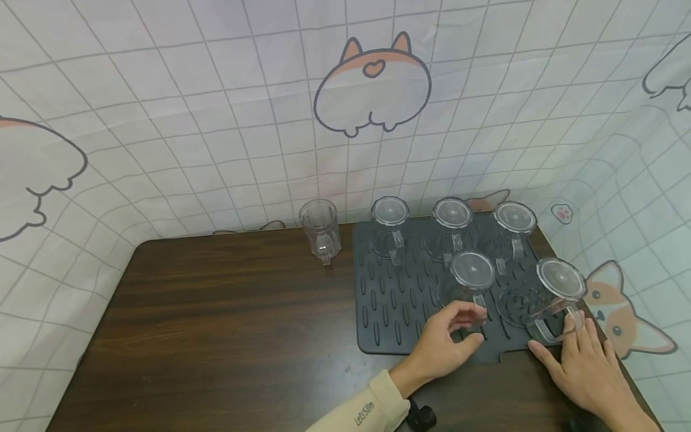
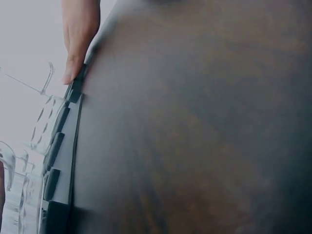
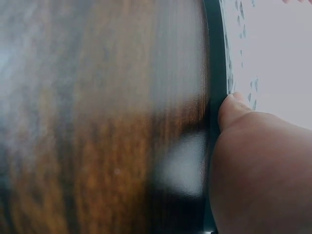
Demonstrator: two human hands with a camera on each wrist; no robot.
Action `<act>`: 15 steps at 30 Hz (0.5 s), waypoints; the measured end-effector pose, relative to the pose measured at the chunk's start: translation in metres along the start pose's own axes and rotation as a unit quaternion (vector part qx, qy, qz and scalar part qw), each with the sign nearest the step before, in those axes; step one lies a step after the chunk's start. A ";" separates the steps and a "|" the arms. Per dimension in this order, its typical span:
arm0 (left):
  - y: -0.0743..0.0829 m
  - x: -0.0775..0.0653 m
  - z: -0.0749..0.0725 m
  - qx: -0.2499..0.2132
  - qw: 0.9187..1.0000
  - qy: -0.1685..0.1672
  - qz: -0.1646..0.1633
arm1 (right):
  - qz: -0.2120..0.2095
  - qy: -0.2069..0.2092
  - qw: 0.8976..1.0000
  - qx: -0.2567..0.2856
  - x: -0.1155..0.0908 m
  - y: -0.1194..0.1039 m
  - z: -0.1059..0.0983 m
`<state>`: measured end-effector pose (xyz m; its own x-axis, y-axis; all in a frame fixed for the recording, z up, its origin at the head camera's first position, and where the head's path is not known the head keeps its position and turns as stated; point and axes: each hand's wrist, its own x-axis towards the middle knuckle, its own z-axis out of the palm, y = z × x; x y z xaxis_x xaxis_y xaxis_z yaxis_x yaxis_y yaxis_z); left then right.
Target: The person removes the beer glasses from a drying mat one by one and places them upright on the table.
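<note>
Several clear glass mugs stand upside down on a dark ribbed mat point(image 1: 388, 330). My left hand point(image 1: 442, 345) is just in front of the front middle mug point(image 1: 473, 271), its fingers loosely bent near the handle, with a gap between thumb and fingers. Whether a fingertip touches the glass I cannot tell. At the mat's front right corner, my right hand point(image 1: 588, 369) lies with fingers extended beside the front right mug point(image 1: 561, 280). The right wrist view has the right thumb point(image 3: 231, 114) against the mat's edge point(image 3: 217, 58).
Left of the mat, another glass mug point(image 1: 320, 225) stands directly on the brown wooden table point(image 1: 232, 318), handle toward me. Three inverted mugs form the back row, including the back left mug point(image 1: 390, 213). A tiled-pattern wall covering point(image 1: 243, 138) borders the table behind and at the right.
</note>
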<state>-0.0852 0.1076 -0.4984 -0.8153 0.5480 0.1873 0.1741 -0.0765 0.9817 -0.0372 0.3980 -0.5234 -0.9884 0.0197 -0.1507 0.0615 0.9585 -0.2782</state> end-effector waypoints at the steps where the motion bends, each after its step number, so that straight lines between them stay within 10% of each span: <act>1: -0.001 0.000 0.000 -0.002 1.000 0.005 0.001 | -0.001 0.004 1.000 -0.001 0.000 0.000 0.001; 15: 0.004 -0.003 -0.001 0.016 0.997 0.055 0.057 | -0.009 0.018 1.000 -0.010 0.001 0.001 0.003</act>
<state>-0.0827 0.1052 -0.4955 -0.8439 0.4433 0.3022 0.2856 -0.1058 0.9525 -0.0373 0.3980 -0.5264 -0.9937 0.0134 -0.1109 0.0422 0.9643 -0.2614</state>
